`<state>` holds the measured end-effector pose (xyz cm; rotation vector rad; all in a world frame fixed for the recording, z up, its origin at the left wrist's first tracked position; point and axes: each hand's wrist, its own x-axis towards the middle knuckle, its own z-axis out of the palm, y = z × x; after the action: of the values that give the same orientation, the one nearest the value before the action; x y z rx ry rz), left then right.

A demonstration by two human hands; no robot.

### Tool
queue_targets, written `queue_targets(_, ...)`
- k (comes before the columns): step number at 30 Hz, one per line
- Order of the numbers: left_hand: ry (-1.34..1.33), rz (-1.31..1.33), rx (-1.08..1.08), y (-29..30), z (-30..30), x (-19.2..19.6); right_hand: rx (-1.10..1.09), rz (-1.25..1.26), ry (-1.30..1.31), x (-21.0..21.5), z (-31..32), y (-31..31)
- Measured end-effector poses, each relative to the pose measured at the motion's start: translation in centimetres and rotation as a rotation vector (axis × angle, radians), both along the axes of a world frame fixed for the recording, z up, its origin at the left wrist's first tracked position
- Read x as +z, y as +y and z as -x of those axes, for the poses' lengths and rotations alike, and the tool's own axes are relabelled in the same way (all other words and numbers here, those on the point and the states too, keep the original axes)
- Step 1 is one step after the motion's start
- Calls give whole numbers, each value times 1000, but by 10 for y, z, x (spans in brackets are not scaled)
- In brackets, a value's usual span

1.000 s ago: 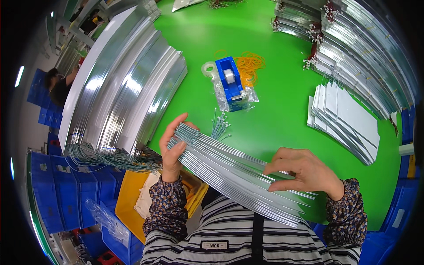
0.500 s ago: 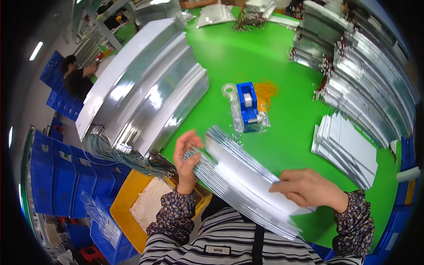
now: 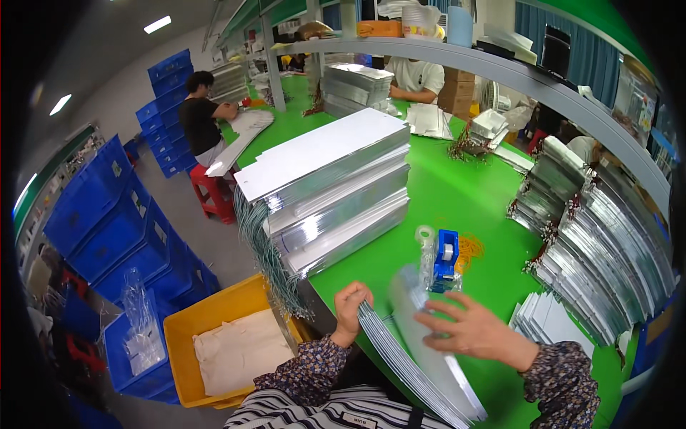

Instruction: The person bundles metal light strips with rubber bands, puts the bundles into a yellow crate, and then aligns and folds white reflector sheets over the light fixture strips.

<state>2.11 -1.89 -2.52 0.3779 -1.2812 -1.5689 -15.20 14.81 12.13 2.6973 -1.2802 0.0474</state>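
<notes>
At table edge: my left hand [image 3: 351, 306] clamps silver sheet stack [image 3: 421, 365]; right hand [image 3: 477, 330] open, flat on top — sheets could fan and slide off.

Dark floral sleeves, striped top, perhaps a small label.

Brown cartons [image 3: 457, 84] behind shelf, orange box [image 3: 380, 28] atop

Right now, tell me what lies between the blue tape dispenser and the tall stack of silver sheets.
In the head view, only bare green tabletop separates the blue tape dispenser from the tall stack of silver sheets.
</notes>
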Motion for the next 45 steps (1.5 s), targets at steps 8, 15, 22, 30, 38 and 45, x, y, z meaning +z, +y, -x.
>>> queue_targets(8,-18,209,176,-44,-19,9,-489,570,12,72,78,36)
queue_targets(15,333,-74,-134,-47,-33,35,-824,259,-504,49,33,22)
queue_targets(22,-146,469,223,-30,19,8,-920,-268,-602,-17,18,23)
queue_targets(30,-9,-19,33,-3,26,11,-666,-258,-816,-50,-1,29)
queue_targets(38,-37,40,37,-10,29,7,-517,-325,-890,-51,18,27)
queue_targets(45,-68,45,42,-9,29,9,-511,-379,-868,-51,21,26)
